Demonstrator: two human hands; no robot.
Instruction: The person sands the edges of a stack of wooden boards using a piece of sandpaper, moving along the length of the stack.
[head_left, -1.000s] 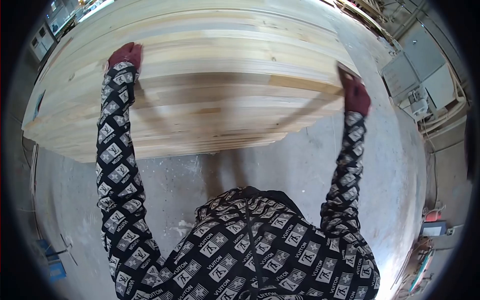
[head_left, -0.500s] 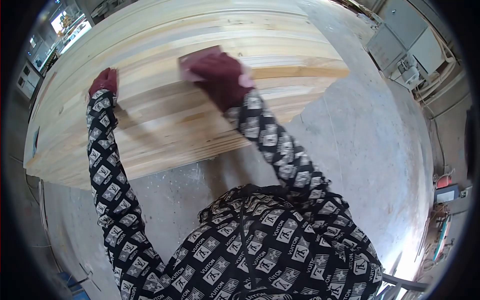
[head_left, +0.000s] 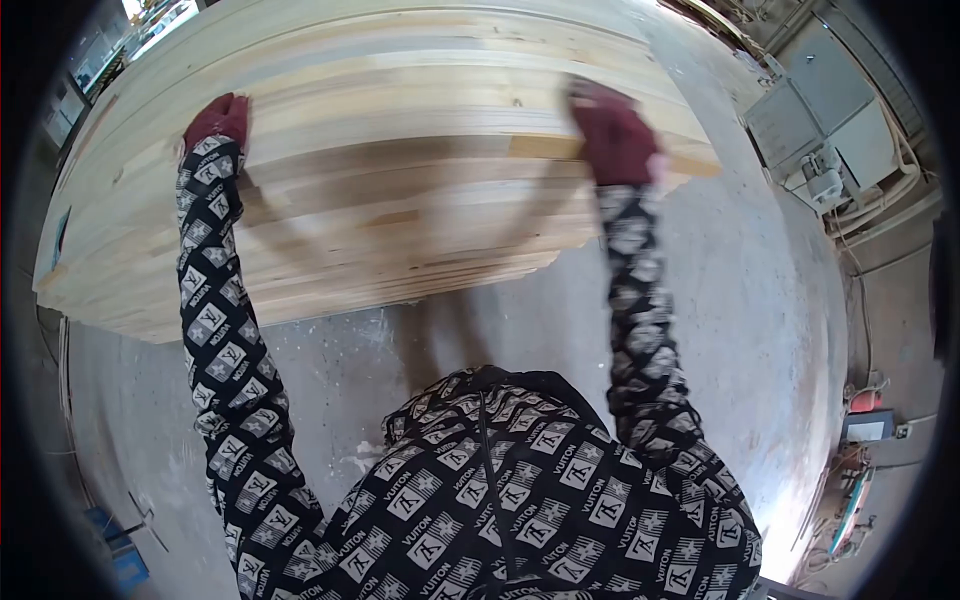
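The board stack (head_left: 400,150) runs past the top edge; the right hand (head_left: 612,140) is blurred.

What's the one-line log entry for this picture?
left hand: red glove, on board stack | right hand: red glove, on stack near its end | floor: concrete

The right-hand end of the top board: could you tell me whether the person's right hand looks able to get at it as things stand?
Probably yes. The right hand lies on the top board close to its right-hand end, and no object sits on the wood between them.
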